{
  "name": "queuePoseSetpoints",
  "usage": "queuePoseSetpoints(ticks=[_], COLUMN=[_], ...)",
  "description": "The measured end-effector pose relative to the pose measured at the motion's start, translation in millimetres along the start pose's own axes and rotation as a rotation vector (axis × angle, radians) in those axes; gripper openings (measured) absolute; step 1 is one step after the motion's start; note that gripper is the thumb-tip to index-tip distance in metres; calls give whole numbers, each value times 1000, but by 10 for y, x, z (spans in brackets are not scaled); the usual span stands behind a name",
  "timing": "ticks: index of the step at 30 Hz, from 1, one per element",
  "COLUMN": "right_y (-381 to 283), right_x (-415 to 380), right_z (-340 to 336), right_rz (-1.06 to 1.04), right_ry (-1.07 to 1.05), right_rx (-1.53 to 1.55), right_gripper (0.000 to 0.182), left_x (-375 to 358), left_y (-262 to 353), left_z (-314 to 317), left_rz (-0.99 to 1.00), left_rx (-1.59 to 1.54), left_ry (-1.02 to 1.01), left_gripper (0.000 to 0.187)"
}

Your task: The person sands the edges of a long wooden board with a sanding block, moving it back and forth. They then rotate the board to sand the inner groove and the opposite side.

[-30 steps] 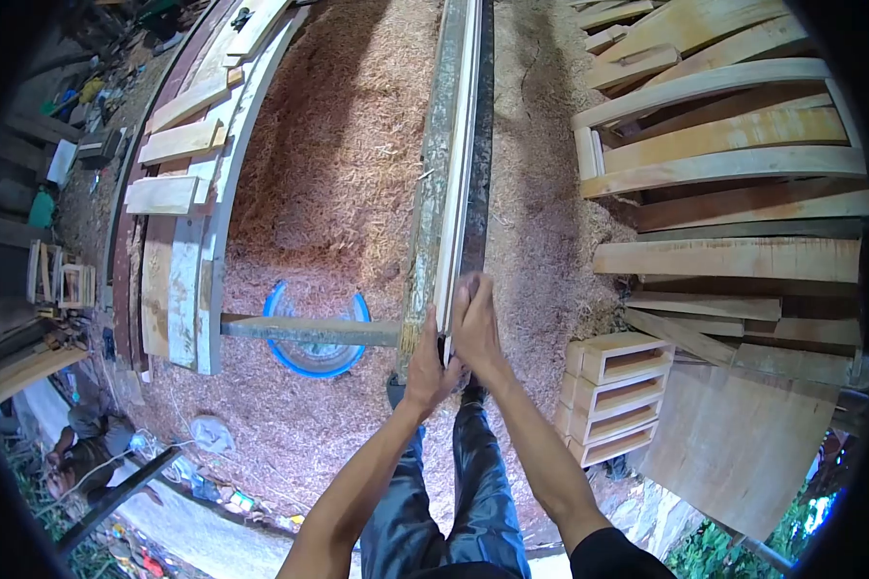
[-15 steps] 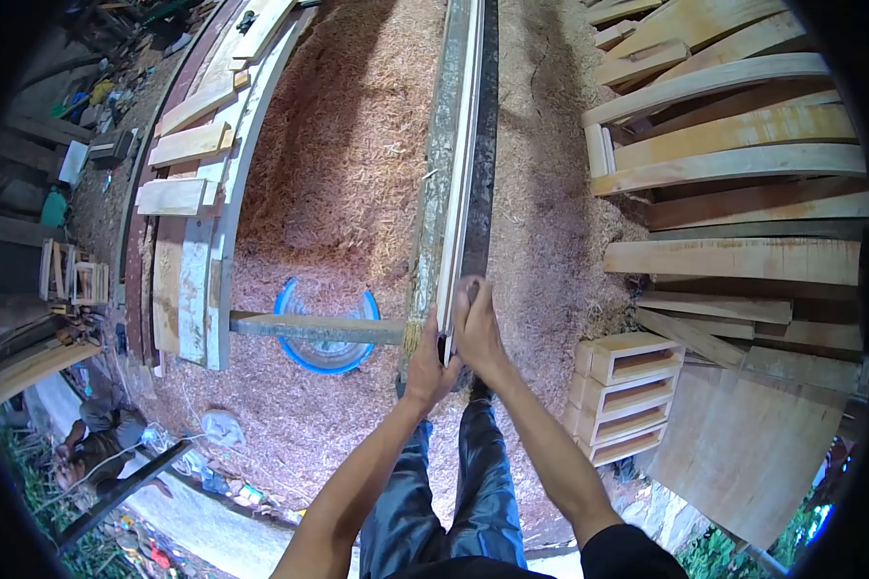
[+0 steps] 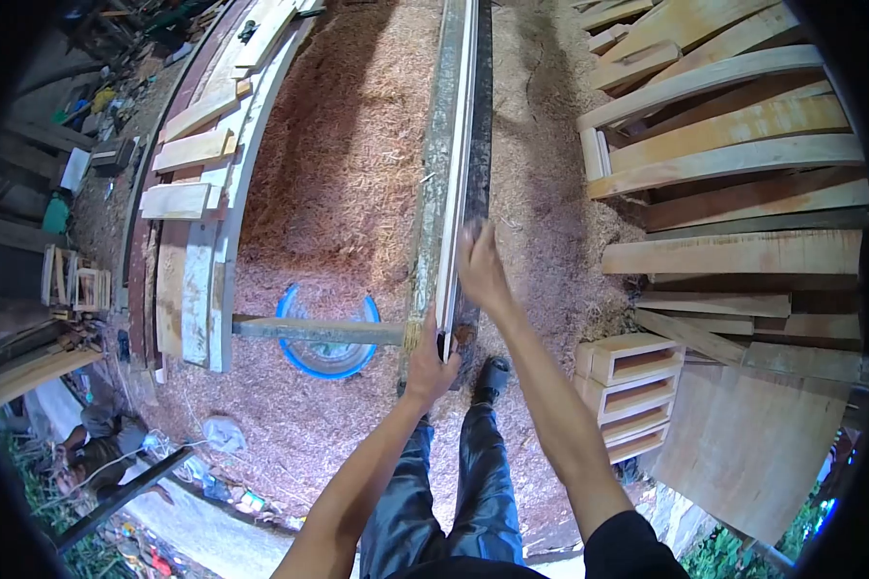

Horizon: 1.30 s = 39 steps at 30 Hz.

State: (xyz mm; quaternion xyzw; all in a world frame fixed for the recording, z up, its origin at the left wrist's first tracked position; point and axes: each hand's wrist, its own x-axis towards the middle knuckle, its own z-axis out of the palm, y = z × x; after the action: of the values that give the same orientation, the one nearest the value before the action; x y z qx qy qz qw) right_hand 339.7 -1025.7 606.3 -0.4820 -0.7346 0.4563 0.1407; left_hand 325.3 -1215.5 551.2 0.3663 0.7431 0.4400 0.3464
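A long, narrow wooden strip (image 3: 463, 125) runs away from me along the weathered bench beam (image 3: 438, 154). My left hand (image 3: 428, 367) is wrapped around the strip's near end, thumb on the right side. Farther along, my right hand (image 3: 483, 265) is curled against the strip's right side, its fingertips smeared by motion. Whatever lies under those fingers is hidden. A dark band of the bench (image 3: 480, 145) shows to the right of the strip.
Short boards (image 3: 188, 150) lie on a workbench at left. A blue-rimmed basin (image 3: 326, 372) sits on shavings beneath a crossbar (image 3: 319, 330). Stacked box frames (image 3: 637, 398) and many planks (image 3: 734, 256) stand at right. A person (image 3: 106, 444) is at lower left.
My right hand has slid forward along the strip, away from my left hand. The left hand keeps its place at the near end.
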Motion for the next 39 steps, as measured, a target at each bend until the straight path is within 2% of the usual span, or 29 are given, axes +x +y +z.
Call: queuePoseSetpoints(ticks=[2,3,5,6,9,13,15,17,18,19,23,26,29,33,37,39], right_y=[260,349,384,386,438,327,232,250,268,325,507,577,465,353,160,250], right_x=[-582,-819,-1089,-1138,-1090,-351,96,209,225,118,-693,-924,-923,-664,-343,-602], right_z=[182,246,266,257,271,235,110,40,2,41,137,224,240,190,61,175], right_rz=[-111,-171,-86,-39,11,-172,-122,-70,-45,-160,-58,-42,-39,-90,104,-1], right_ry=[63,97,63,43,27,162,110,70,51,91,-5,29,44,129,-6,55], right_rx=[0,11,112,161,221,123,108,98,90,117,306,346,215,86,103,62], right_gripper=[39,39,39,39,41,36,34,33,33,33,37,39,39,36,34,35], left_x=[3,15,26,37,32,5,12,-16,0,9,9,13,22,13,-17,14], left_y=[80,45,-72,-68,-88,-77,-99,-90,-73,100,12,23,-49,-35,-49,-4], left_z=[-42,-25,41,45,36,13,59,48,38,-57,-7,-22,28,23,19,-7], left_rz=[-32,32,154,144,139,91,104,39,8,-149,52,66,128,89,5,8], left_rx=[-11,2,31,25,-3,-39,-18,-24,-31,-99,-39,-73,-50,-64,-61,-116], left_ry=[-35,0,73,67,62,33,63,26,8,-83,36,34,80,59,49,10], left_gripper=[88,88,89,90,91,89,87,88,89,90,90,89,89,88,87,88])
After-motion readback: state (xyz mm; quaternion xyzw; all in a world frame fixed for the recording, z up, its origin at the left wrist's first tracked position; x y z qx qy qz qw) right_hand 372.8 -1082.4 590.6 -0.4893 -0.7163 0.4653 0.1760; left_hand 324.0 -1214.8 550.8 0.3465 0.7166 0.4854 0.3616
